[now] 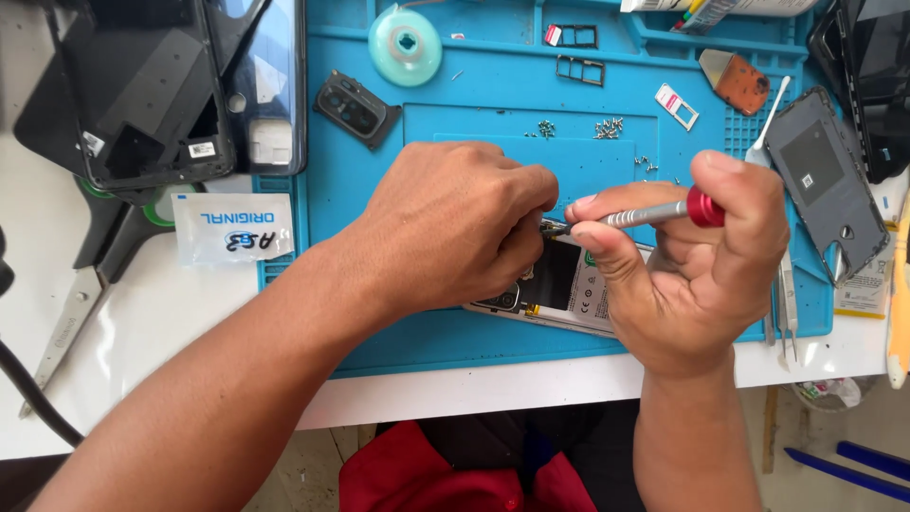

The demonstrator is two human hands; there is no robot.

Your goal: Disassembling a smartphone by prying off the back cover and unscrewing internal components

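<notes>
1. Red-capped screwdriver (654, 212) sat in the right hand (697, 275): thumb and forefinger pinched the knurled metal shaft, the other fingers curled in behind the cap. Tip pointed left, down onto the top edge of the opened phone (559, 289).
2. Left hand (455, 228) was bunched over the phone's upper end, fingertips pressed together right where the tip landed. Whether they gripped a screw or only steadied the frame I could not tell; the knuckles hid it.
3. Phone lay back-off on the blue mat (379, 313), near its front edge, between the two hands. Battery and a bit of board showed below the left palm.
4. To do this step well, my read: keep the driver square to the screw head, press lightly down, turn from the fingertips only. Left hand should pin the phone flat so it can't skate on the mat.
5. Loose screws (607, 128) sat in small heaps on the mat just behind the hands; keeping them grouped would help.
6. Further out: camera cover (353, 109) and a teal round tape reel (405, 45) at the back left, a grey back cover (827, 180) on the right, tweezers (785, 303) beside the right wrist.
7. Off the mat on the white table (142, 322): a white sachet (233, 228), scissors (66, 322), a dark phone shell (142, 95).
</notes>
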